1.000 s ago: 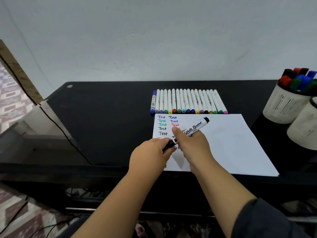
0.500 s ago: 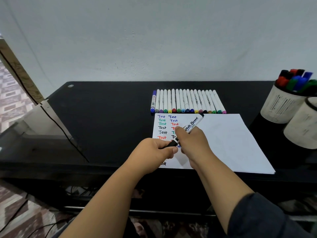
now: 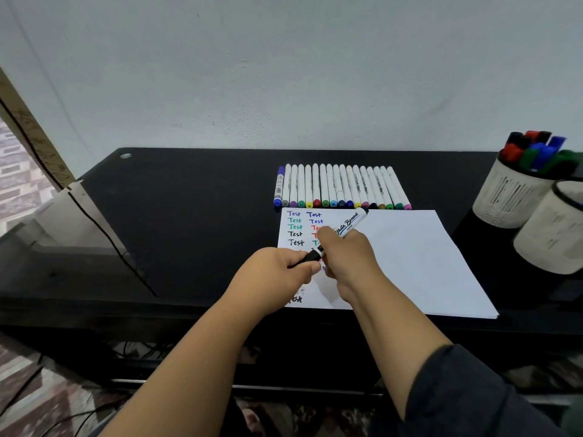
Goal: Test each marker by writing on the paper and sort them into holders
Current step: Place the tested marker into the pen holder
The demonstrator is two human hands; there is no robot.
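Observation:
A white whiteboard marker [image 3: 348, 224] with black ends hangs slanted over the paper [image 3: 407, 257]. My right hand [image 3: 348, 257] grips its barrel. My left hand [image 3: 274, 272] pinches its black cap [image 3: 310, 257] at the lower end, and the cap sits against the barrel. The sheet carries two columns of the word "Test" in several colours, partly hidden by my hands. Behind the paper lies a row of several white markers [image 3: 340, 189] with coloured ends. At the right stand two pale holders: the far one [image 3: 512, 192] holds several capped markers, the near one [image 3: 555, 234] shows none.
The black table [image 3: 189, 216] has a bare stretch to the left of the paper. A thin black cable [image 3: 104, 231] runs down its left side beside a light ledge. The wall stands close behind the marker row. Cables lie on the floor below.
My hands and the marker have shifted only slightly over the paper. The cap end stays in my left hand's pinch throughout.

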